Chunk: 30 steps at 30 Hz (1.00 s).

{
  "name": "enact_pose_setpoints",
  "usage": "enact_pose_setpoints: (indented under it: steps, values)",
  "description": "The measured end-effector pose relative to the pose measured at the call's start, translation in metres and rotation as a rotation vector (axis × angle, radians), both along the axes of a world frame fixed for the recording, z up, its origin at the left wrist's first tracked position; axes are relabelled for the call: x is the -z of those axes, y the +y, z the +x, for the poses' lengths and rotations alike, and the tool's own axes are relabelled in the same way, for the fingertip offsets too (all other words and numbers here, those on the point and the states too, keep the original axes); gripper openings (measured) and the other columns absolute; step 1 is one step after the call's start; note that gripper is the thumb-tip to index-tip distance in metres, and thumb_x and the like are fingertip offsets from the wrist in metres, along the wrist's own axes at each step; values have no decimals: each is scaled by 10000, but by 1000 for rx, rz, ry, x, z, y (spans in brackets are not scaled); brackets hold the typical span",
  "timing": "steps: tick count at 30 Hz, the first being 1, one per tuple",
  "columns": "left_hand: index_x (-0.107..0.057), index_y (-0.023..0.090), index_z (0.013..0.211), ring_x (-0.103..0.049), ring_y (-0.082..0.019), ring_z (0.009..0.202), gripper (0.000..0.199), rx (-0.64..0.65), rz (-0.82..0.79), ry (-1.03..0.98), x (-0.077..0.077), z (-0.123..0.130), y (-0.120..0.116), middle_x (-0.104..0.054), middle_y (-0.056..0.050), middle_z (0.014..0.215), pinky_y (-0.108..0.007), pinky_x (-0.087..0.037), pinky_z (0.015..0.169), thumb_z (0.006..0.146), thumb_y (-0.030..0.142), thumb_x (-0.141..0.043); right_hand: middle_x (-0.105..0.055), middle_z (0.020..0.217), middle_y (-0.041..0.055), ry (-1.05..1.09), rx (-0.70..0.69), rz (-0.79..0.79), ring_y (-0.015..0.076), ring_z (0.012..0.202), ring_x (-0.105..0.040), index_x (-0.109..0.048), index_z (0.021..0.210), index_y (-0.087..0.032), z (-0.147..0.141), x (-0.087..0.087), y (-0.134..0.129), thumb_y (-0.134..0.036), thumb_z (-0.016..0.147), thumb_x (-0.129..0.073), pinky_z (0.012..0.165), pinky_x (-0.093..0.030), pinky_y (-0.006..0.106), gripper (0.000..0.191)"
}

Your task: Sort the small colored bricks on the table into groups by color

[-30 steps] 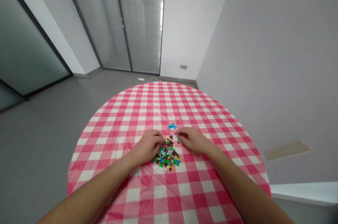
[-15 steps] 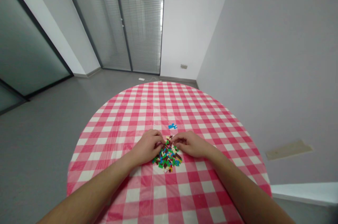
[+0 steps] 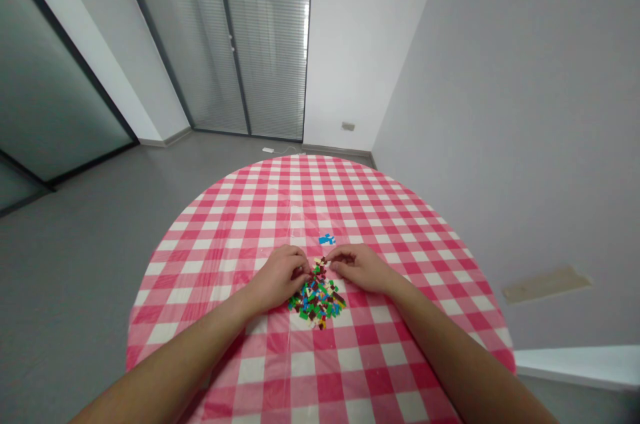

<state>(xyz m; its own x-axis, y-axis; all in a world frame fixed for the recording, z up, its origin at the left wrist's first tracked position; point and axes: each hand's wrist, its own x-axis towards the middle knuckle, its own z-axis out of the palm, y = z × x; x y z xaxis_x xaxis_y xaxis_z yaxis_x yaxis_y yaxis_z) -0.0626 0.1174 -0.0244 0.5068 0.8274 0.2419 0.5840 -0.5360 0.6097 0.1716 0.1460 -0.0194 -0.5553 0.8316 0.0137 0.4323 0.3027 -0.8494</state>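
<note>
While mixed-colour pieces lie heaped below frame centre, the step looks like picking-over: left hand, grip curled, contents cannot be told; right hand, grip slightly parted, nothing visibly held; next move likely calling for a fine pinch

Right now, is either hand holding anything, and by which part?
Cannot tell: the left hand is at the pile of small pieces, the right hand near its far end; any pinched piece is too small to make out.
</note>
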Motion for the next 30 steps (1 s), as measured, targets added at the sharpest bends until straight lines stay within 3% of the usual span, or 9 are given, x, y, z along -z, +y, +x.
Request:
enact_pose_setpoints:
  steps: [12, 16, 21, 30]
  values:
    - [-668, 195, 720, -592, -178, 767, 112, 18, 73, 69, -6, 2, -3, -673, -4, 709, -329, -401, 810, 795, 123, -625, -728, 921, 43, -21, 3, 64, 167, 791, -653, -699, 999, -187, 0, -2, 0, -127, 799, -556, 694, -498, 263, 253]
    - [-667, 197, 789, -588, -170, 767, 74, -34, 46, -10, -6, 2, -5, -672, 0, 750, -319, -404, 798, 788, 126, -648, -727, 915, 48, -138, -32, 252, 165, 780, -649, -698, 1010, -191, -3, -6, -4, -141, 827, -550, 689, -481, 258, 241]
    - [-676, 202, 784, -606, -165, 783, 32, -113, 0, -180, -3, 2, -5, -686, -2, 786, -312, -424, 812, 814, 190, -675, -730, 875, 68, -295, -128, 522, 197, 803, -651, -711, 947, -199, -12, -8, -8, -298, 902, -567, 727, -468, 296, 181]
    - [-696, 193, 776, -641, -180, 795, 38, -132, -125, -358, -6, 6, -9, -702, -36, 816, -306, -486, 770, 794, 209, -667, -727, 829, 58, -277, -167, 733, 182, 782, -643, -705, 907, -216, -20, 2, -13, -376, 958, -497, 733, -464, 293, 267]
